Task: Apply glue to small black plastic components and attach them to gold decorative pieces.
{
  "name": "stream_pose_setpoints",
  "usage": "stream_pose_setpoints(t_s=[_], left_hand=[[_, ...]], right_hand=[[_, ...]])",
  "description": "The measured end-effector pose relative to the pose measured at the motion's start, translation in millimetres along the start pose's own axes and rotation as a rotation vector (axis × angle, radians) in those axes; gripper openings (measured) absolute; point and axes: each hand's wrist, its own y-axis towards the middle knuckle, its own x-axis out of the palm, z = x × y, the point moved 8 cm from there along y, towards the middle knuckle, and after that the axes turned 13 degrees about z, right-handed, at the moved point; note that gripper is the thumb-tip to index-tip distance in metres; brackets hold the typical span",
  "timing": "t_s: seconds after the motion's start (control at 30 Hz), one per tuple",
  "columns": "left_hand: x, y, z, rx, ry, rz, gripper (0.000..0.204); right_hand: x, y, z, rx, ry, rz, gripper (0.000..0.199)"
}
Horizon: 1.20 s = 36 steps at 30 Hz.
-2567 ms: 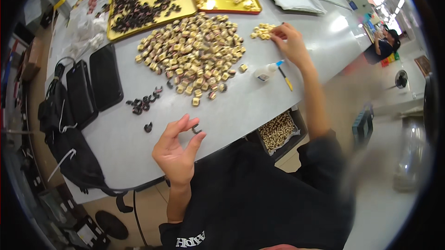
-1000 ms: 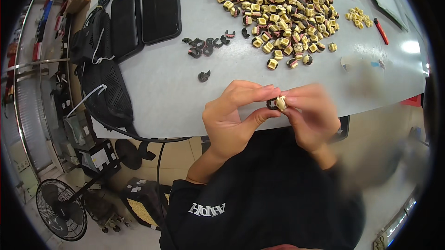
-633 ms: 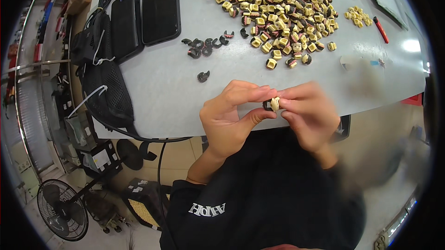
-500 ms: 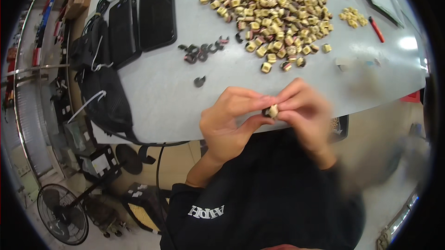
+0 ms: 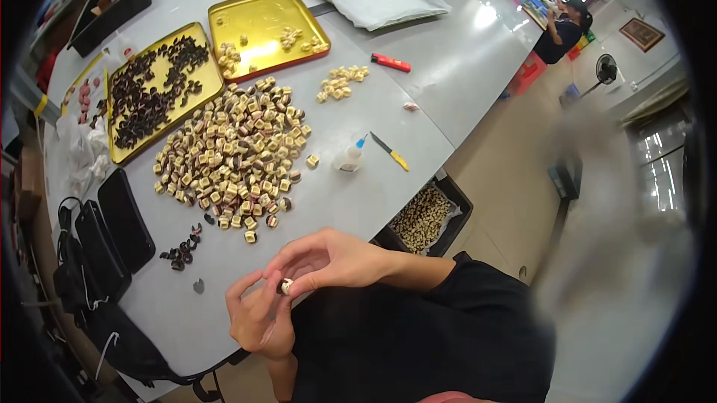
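Close to the table's front edge, my two hands meet around a small cream-and-dark block (image 5: pixel 285 286). My left hand (image 5: pixel 258 321) pinches its dark side with the fingertips. From the right, my right hand (image 5: pixel 332 262) closes thumb and fingers on the cream side; part of the block is hidden by fingers. Beyond them lies a large pile of similar cream, dark and pinkish blocks (image 5: pixel 231 156). Left of my hands are a single dark curved piece (image 5: pixel 199 286) and a small cluster of dark curved pieces (image 5: pixel 179 255).
A yellow tray (image 5: pixel 160 78) holds dark pieces, beside a gold tray (image 5: pixel 261 22) with cream bits. To the right are loose cream pieces (image 5: pixel 343 82), a red lighter-like object (image 5: pixel 390 63), a blue-tipped bottle (image 5: pixel 349 158) and a yellow-handled knife (image 5: pixel 400 158). A phone (image 5: pixel 125 216) lies left.
My view has swung right, so the trays, bottle, knife and a co-worker now show, and the hands appear farther left and lower. Both hands still hold the block, slightly turned.
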Motion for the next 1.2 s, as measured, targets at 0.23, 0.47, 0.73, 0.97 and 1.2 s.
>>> stream_pose_setpoints(t_s=[0.23, 0.47, 0.73, 0.97, 1.2], left_hand=[[-13.7, 0.3, -5.5, -0.031, 0.001, 0.174, 0.023], [-22.1, -0.9, -10.0, -0.092, -0.029, 0.167, 0.017], [-23.2, 1.6, -13.6, -0.100, -0.085, 0.198, 0.021], [-18.8, 4.0, -13.0, -0.113, -0.118, 0.152, 0.020], [-25.6, 4.8, -15.3, -0.133, -0.109, 0.179, 0.022]], right_hand=[[-11.9, 2.4, -15.5, -0.094, 0.156, 0.171, 0.026], [-17.2, 2.7, -11.3, -0.193, 0.126, 0.152, 0.019], [-21.9, 1.7, -25.8, -0.309, 0.099, 0.271, 0.026], [-26.4, -2.5, -27.3, -0.493, -0.091, 0.280, 0.022], [-12.2, 0.8, -31.5, -0.601, -0.221, 0.285, 0.016]])
